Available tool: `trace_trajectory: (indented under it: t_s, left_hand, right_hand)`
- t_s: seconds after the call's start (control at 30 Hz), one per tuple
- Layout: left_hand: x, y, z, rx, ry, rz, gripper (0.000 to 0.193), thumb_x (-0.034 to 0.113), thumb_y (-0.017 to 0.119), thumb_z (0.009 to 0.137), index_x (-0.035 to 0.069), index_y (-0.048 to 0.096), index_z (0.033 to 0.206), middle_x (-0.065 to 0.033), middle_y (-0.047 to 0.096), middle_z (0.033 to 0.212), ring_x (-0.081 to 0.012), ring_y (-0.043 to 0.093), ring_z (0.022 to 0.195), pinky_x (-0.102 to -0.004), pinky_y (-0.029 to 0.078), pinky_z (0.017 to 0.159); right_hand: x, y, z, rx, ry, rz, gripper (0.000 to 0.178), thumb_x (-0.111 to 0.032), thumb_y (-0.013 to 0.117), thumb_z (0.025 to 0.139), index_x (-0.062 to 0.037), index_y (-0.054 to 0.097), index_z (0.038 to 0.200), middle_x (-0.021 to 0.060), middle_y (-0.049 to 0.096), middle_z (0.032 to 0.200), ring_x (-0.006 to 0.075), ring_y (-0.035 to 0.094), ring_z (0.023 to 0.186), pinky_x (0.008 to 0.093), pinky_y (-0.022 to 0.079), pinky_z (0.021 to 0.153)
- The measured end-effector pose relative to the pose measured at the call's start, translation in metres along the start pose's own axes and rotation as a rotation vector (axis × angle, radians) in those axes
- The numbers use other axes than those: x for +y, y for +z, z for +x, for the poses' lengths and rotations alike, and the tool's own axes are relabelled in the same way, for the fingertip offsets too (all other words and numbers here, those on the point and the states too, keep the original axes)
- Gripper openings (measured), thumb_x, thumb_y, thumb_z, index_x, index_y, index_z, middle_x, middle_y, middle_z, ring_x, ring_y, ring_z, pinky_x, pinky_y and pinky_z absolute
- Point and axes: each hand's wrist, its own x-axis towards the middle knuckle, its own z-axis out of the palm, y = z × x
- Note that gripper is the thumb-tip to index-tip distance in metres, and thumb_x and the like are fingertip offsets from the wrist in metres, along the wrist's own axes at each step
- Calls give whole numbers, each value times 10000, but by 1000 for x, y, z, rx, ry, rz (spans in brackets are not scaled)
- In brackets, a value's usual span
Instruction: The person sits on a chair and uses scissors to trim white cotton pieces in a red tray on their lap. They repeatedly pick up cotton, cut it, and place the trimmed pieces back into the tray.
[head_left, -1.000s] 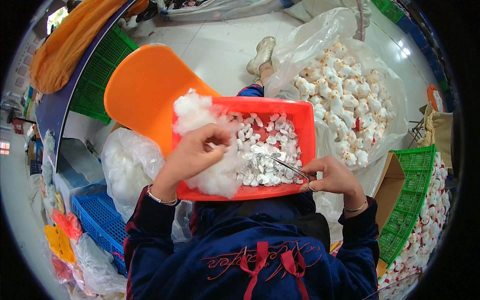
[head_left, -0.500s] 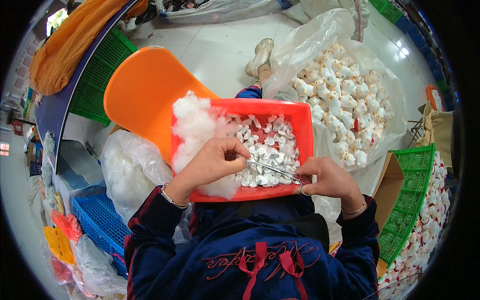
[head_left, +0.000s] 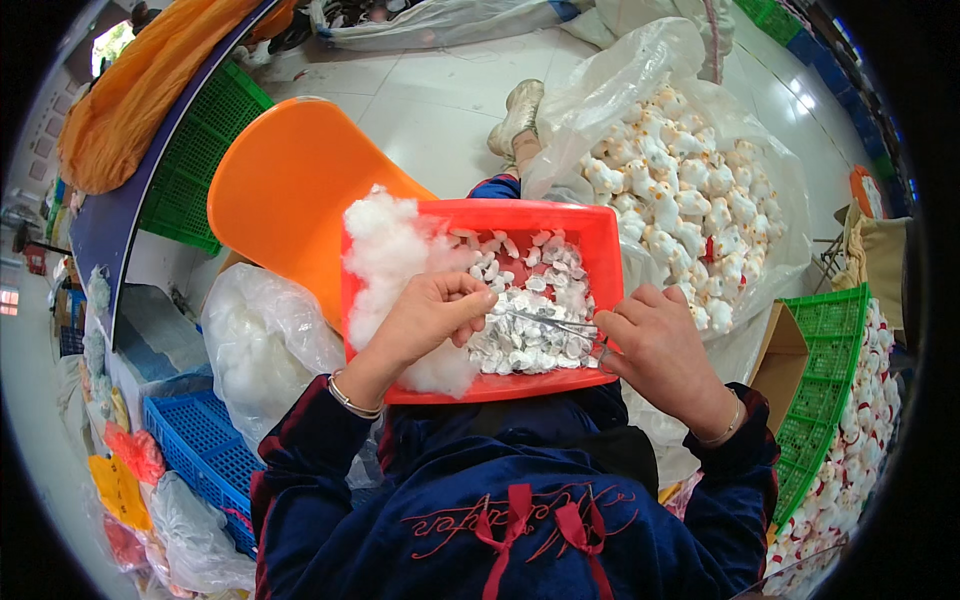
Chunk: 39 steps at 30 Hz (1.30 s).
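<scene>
A red plastic tray (head_left: 510,387) rests on my lap. Fluffy white stuffing (head_left: 385,245) fills its left side, and many small white fabric pieces (head_left: 525,353) lie heaped on the right. Over the tray, my right hand (head_left: 658,348) grips long, thin metal forceps (head_left: 553,321) by the looped handles, with the tips pointing left. The tips reach to the fingers of my left hand (head_left: 432,318), which are pinched together. Whatever those fingers hold is too small or hidden to make out.
An orange chair (head_left: 300,190) stands beyond the tray at left. To the right, a clear plastic bag (head_left: 640,65) holds many white stuffed toys (head_left: 690,200). A green crate (head_left: 825,385) is at lower right. At lower left are a blue crate (head_left: 205,435) and a bag of stuffing (head_left: 265,345).
My right hand has turned and risen slightly, its fingers curled further over the forceps handles. My left hand stays in nearly the same place, its fingers shifted a little.
</scene>
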Motion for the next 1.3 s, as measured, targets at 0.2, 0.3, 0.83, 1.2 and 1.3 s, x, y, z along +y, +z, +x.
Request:
trace_trajectory:
  t_s: [0.2,0.3,0.83,1.2,1.3]
  left_hand:
    - [-10,-3,1,-3,-38,-120,241,234,666,987,52,664,830,-21,649,697,-66,564,537,-194,445,507]
    - [-11,0,2,37,-18,-143,260,256,666,991,54,664,828,-16,655,696,-67,567,532,-193,444,503]
    - [-19,6,1,48,45,-253,135,156,692,970,21,696,976,-23,671,782,-71,610,645,-199,474,573]
    - [-25,14,-4,211,109,-496,173,131,629,1004,3,701,1095,-121,734,1075,-196,738,964,-251,599,725]
    - [-21,18,-4,220,101,-528,195,158,625,1012,-4,702,1087,-107,735,1058,-199,739,956,-261,597,736]
  right_hand:
    - [-3,4,-1,38,30,-19,392,-175,813,661,-117,661,1017,16,604,890,232,554,944,403,381,797]
    - [-4,6,-1,41,24,-27,417,-172,818,654,-117,664,1037,13,606,900,229,553,954,403,377,807]
    - [-9,27,0,-5,22,61,438,-231,824,663,-114,675,1058,24,625,936,243,566,987,410,383,855]
    - [-1,39,3,-69,117,593,320,-232,801,750,-85,716,1021,57,677,829,270,638,834,390,463,754]
    - [-3,50,7,-11,107,600,284,-244,801,769,-66,727,976,76,668,757,281,642,748,392,474,679]
